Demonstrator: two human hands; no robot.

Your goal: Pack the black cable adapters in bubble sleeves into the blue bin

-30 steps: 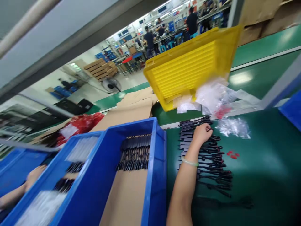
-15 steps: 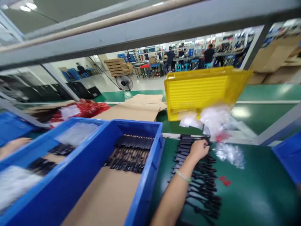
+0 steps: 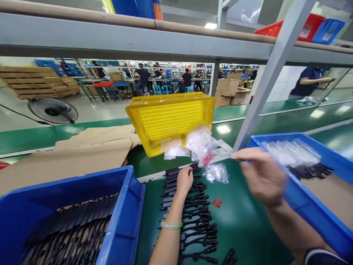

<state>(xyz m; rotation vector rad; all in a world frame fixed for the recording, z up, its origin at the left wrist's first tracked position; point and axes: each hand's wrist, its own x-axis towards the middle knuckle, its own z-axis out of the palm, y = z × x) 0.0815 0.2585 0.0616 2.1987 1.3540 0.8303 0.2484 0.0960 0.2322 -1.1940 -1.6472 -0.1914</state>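
Note:
My left hand (image 3: 184,180), with a pale green bangle on its wrist, rests with curled fingers on a row of black cables (image 3: 197,230) with flat dark boxes. Its fingertips are at the far end of the row; what they grip is hidden. To the right, my right hand (image 3: 261,176) hangs in the air beside a blue bin, fingers stretched out to the left and somewhat blurred, with nothing visible in it. Small red caps (image 3: 217,202) lie on the green table (image 3: 242,232) between my hands, near clear plastic bags (image 3: 216,173).
A blue bin (image 3: 127,206) at left holds rows of black cables. Another blue bin (image 3: 303,195) at right has bagged cables. Behind stand a tilted yellow crate (image 3: 171,117) with plastic bags before it, cardboard sheets (image 3: 91,147) and a grey frame post (image 3: 267,81). People work farther back.
The view has swung to the right, bringing in my right hand and the right-hand bin. My left hand stays at the far end of the cable row. A hand at the far left is out of view.

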